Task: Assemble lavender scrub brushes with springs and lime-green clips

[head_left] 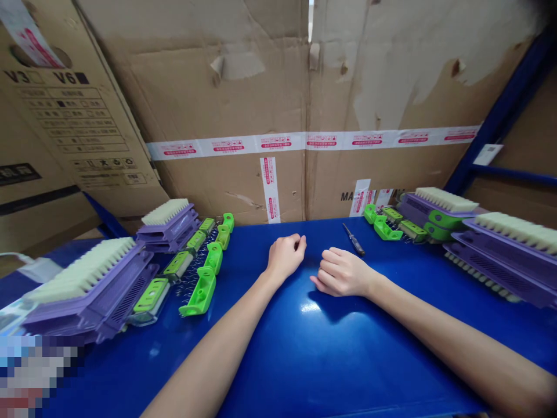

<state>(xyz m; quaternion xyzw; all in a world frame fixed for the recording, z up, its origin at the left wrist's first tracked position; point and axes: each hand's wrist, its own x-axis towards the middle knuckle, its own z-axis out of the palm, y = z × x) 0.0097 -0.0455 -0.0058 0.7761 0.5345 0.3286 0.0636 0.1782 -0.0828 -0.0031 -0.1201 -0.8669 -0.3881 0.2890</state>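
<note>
My left hand (287, 255) rests on the blue tabletop (300, 360) with its fingers curled in, and nothing shows in it. Close by on the right, my right hand (342, 271) is a loose fist with the thumb side toward the left hand; no object shows in it either. The two hands are apart. Just beyond the right hand lies a screwdriver (354, 239) with a dark handle, the nearest loose thing to it. To the left of my left hand stands a row of bright green plastic pieces (204, 290), beside several small green-topped blocks (178, 265).
Purple brush heads with pale bristles (89, 270) are stacked on the left. Similar purple brush parts (509, 249) and green pieces (387, 227) sit on the right. A taped cardboard wall (226, 93) closes off the back. Blue metal posts (505, 104) frame the right side.
</note>
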